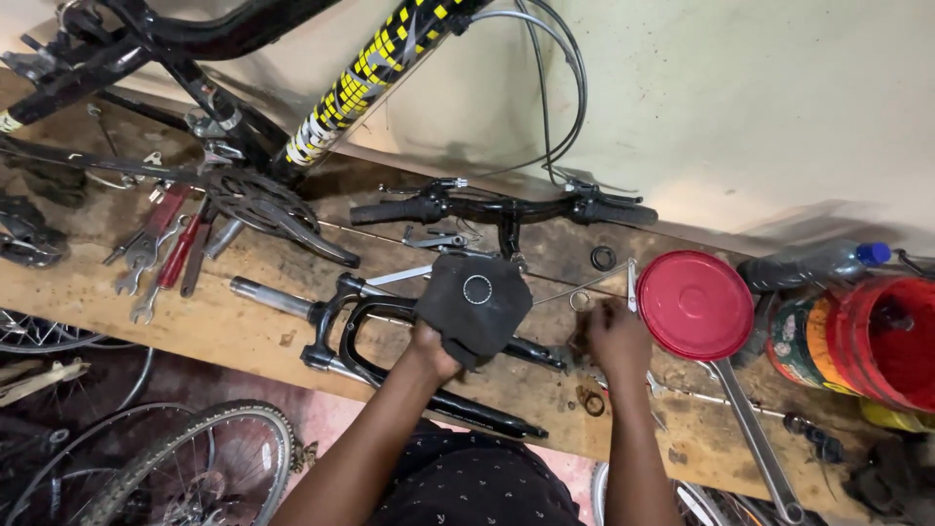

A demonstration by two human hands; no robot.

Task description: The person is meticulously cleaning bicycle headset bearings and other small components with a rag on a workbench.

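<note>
My left hand [431,348] grips a dark grey rag [474,310] with a small metal ring [477,289] lying on top of it, held over a black bicycle suspension fork [343,321] that lies on the wooden workbench [234,326]. My right hand [616,336] rests on the bench with its fingers curled around small metal parts, just left of a red round lid [695,304]. What the fingers hold is too small to make out. A thin metal rod [565,289] runs between the two hands.
A black handlebar [502,208] lies at the back of the bench. Wrenches and red-handled pliers [166,248] sit at left beside a crankset [263,203]. A bicycle frame [375,68] leans above. A red bucket [891,336] stands right; a long wrench [755,438] and wheels [185,472] lie below.
</note>
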